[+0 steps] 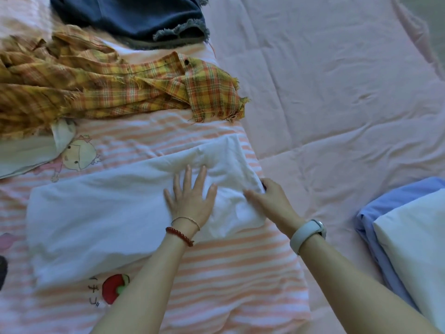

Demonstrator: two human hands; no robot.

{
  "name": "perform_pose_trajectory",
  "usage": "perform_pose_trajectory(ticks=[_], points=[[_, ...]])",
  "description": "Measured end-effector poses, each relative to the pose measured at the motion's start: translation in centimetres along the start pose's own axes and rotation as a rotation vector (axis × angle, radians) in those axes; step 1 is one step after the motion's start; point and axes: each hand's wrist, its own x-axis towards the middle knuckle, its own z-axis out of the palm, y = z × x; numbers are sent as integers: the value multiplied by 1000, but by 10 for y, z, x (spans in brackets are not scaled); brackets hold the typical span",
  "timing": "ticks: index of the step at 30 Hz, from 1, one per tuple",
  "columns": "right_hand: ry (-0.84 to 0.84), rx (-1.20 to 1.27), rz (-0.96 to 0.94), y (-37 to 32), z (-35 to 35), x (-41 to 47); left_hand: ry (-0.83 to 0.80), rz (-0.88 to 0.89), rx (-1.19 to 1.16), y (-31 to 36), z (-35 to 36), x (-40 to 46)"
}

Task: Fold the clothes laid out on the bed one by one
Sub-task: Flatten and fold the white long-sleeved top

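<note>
A white garment (101, 213) lies spread across an orange-and-white striped garment (216, 280) on the bed. My left hand (192, 196) presses flat on the white garment's right part, fingers straight and spread. My right hand (267, 198) pinches the white garment's right edge, thumb on top and fingers curled under the fabric. A yellow plaid shirt (96, 88) lies crumpled at the upper left. Dark blue denim shorts (134, 18) with frayed hems lie at the top.
A folded stack with a blue garment (375, 220) under a white one (414, 239) sits at the right edge. The pink quilted bed cover (325, 92) stretches over the right side. A pale garment (26, 150) peeks out at the left.
</note>
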Motion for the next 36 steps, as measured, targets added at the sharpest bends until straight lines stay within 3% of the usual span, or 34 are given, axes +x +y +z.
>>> perform_pose_trajectory(ticks=[5,11,17,20,22,26,31,36], points=[[79,4,-110,-36,15,-22,181,57,-424,-25,-44,-10],[41,-284,-481,-119,87,-56,355,-171,-806,-108,-104,-47],[-168,-430,-658,-162,223,-92,309,-461,-1538,-226,-148,-75],[-431,-424,-597,-162,283,-105,178,-514,-1672,-269,-142,-90],[-490,-386,-575,-149,301,-111,117,-585,-1665,-282,-133,-96],[-207,-482,-691,-115,291,-104,109,-639,-1558,-285,-118,-99],[-147,-1043,-795,-79,266,-98,263,-542,-868,-267,-102,-83],[-60,-1054,-904,-68,241,-95,527,-609,-416,-232,-94,-92]])
